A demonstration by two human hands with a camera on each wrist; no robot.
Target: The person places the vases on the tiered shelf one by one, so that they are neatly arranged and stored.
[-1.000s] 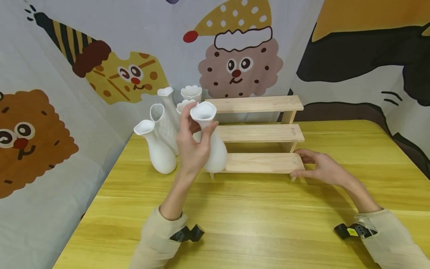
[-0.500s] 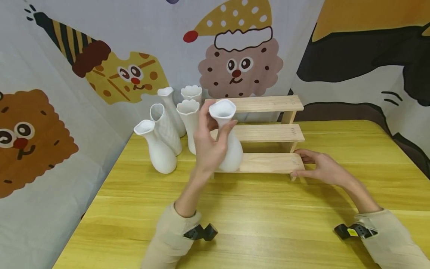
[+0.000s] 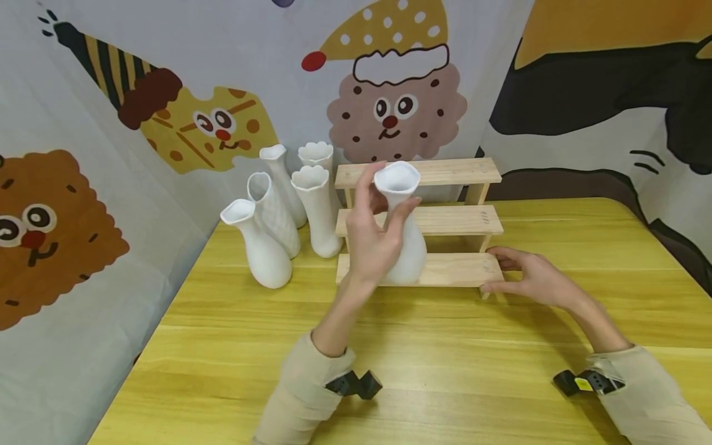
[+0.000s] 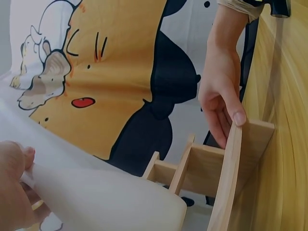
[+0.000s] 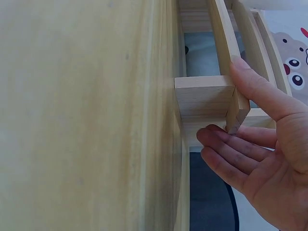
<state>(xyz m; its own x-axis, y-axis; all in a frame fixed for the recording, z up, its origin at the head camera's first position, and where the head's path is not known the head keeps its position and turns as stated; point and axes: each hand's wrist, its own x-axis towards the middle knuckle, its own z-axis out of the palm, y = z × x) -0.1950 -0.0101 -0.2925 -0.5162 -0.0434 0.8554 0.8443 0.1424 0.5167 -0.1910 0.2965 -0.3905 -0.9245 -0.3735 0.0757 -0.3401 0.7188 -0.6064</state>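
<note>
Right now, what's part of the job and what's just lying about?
Part of the job:
white vase, in the left hand
wooden stand, gripped by the right hand
five standing vases, likely; untouched

Just around:
table
cartoon backdrop
black wrist devices

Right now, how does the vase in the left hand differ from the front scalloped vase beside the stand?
The held vase has a narrow neck and bulging body; the scalloped vase has nearly straight sides. The left hand grips the held vase; the scalloped vase stands on the table. Both are white.
</note>
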